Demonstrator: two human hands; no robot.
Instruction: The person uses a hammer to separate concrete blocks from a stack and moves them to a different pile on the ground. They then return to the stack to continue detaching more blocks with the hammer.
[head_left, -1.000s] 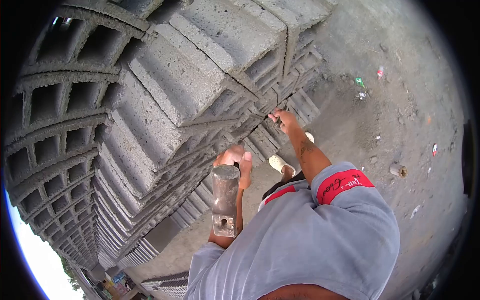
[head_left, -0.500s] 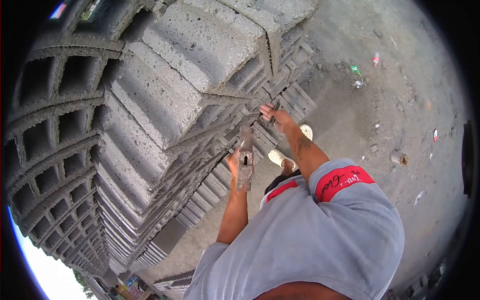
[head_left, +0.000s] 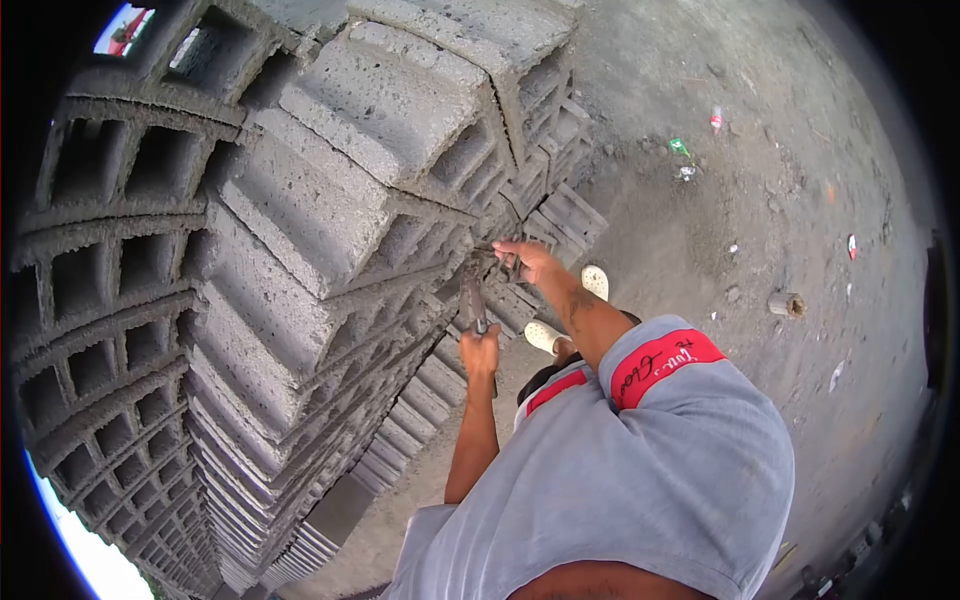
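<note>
The right hand (head_left: 527,258) is pinching a chisel (head_left: 503,266) against the stacked concrete blocks (head_left: 330,210), steadying its tip. The left hand (head_left: 480,350) is gripping a hammer (head_left: 470,292) tightly, its head meeting the chisel.

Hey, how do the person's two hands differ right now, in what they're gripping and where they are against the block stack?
The left hand grips the hammer by its handle, lower and nearer the body. The right hand is higher, at the face of the concrete blocks, pinching something thin and dark; what it is cannot be told. The left arm is stretched straight; the right forearm angles up from the red-banded sleeve. Both reach toward one spot on the stack.
</note>
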